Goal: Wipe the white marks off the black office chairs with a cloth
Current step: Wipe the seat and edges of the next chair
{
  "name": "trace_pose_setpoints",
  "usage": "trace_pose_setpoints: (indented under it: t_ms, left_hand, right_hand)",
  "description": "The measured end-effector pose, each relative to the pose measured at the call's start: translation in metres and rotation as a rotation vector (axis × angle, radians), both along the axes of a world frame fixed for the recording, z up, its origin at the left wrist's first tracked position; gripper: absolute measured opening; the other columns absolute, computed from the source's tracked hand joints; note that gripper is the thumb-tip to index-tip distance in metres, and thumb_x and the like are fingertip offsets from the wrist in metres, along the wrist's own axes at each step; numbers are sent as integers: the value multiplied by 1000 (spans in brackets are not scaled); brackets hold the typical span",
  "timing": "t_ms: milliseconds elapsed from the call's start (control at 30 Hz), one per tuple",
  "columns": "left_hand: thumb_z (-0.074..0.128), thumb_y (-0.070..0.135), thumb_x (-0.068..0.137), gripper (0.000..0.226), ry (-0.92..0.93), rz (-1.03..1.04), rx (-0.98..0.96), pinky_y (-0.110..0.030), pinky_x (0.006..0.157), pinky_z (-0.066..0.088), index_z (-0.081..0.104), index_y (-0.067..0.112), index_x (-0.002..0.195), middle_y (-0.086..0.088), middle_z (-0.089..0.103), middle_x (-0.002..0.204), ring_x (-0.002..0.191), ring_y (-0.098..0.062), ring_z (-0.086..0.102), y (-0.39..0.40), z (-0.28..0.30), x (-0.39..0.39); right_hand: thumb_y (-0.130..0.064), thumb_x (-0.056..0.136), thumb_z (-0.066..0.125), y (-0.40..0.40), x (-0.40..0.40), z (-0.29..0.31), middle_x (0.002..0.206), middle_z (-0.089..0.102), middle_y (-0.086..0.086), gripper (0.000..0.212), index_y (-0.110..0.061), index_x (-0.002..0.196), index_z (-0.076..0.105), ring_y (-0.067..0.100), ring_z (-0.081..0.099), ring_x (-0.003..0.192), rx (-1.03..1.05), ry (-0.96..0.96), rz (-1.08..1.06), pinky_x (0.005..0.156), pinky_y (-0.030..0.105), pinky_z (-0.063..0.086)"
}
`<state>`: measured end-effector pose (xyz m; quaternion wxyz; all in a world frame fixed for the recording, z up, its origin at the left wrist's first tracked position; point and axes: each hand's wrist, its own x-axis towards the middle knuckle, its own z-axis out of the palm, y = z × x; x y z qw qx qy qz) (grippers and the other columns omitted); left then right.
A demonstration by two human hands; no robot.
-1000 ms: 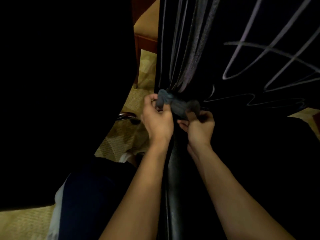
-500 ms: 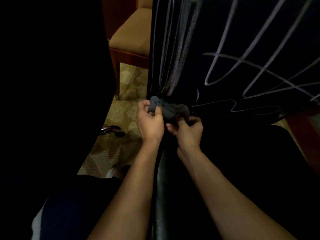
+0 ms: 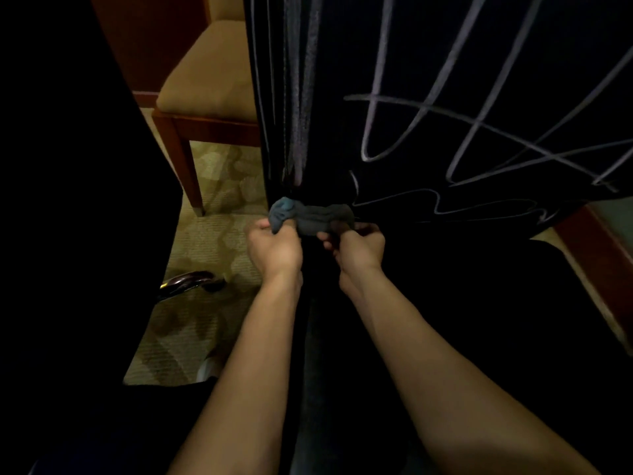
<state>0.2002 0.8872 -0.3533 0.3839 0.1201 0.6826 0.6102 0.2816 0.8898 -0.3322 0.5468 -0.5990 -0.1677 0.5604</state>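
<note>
Black office chair point(image 3: 462, 46) back fills upper right, covered in looping white marks point(image 3: 428, 108). Grey cloth point(image 3: 310, 217) sits bunched at its lower edge. Left hand point(image 3: 274, 250) and right hand point(image 3: 359, 250) each pinch one end.

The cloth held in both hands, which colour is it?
Grey-blue, seen in the head view: the cloth looks bluer at its left end.

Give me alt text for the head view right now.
Both hands, left hand and right hand, grip a bunched grey cloth against the black chair back, which is covered in white scribbled marks. A tan wooden chair stands behind on patterned carpet.
</note>
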Motion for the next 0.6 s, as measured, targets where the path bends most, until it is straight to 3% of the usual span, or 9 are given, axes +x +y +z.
trace_pose_setpoints:
  t_ms: [67,167,267,367,467,567,600]
  left_hand:
    - [66,1,85,25,-119,33,7,-26,52,49,48,18,90,-11,66,84,56,-13,60,12,4,16]
    - [71,5,74,28,-171,-27,-2,-36,58,58,49,18,85,-21,69,91,60,-25,67,28,7,55]
    - [66,-2,85,25,-214,-112,-14,-24,47,50,50,16,90,-20,69,95,48,-12,63,27,8,85]
    - [56,-7,91,25,-274,-72,72,-19,36,40,46,15,93,-14,63,81,38,-3,56,34,2,74]
    - [58,-1,96,23,-259,-34,139,-19,35,40,40,13,99,-8,60,72,36,-4,55,40,-4,52]
    - [65,3,94,29,-211,-45,160,-21,38,43,39,9,104,-3,63,68,39,-5,56,37,-4,53]
    - [67,4,93,30,-210,-43,168,-21,39,43,39,10,101,0,65,63,40,-5,57,35,-4,55]
  right_hand:
    - [14,90,53,6,11,3,75,59,13,25,-9,85,45,13,62,44,10,93,-62,39,19,44]
    - [14,90,53,18,47,4,70,58,13,24,-7,83,44,20,60,51,-1,97,-190,37,19,44]
    - [7,94,56,23,83,-3,74,60,14,17,-6,86,47,19,62,52,-25,40,-299,40,21,47]
    - [5,94,55,31,69,-11,76,64,16,2,3,93,55,18,63,47,-44,-43,-146,38,21,46]
    - [-3,92,56,41,41,-17,89,70,18,15,1,106,60,20,65,49,-56,-208,-42,41,23,45]
    - [-6,93,58,41,42,-13,85,69,12,6,-13,92,58,13,60,43,-48,-297,-38,37,19,39]
    - [-7,94,58,39,48,-12,81,68,10,13,-16,85,55,11,57,40,-49,-320,-43,35,19,37]
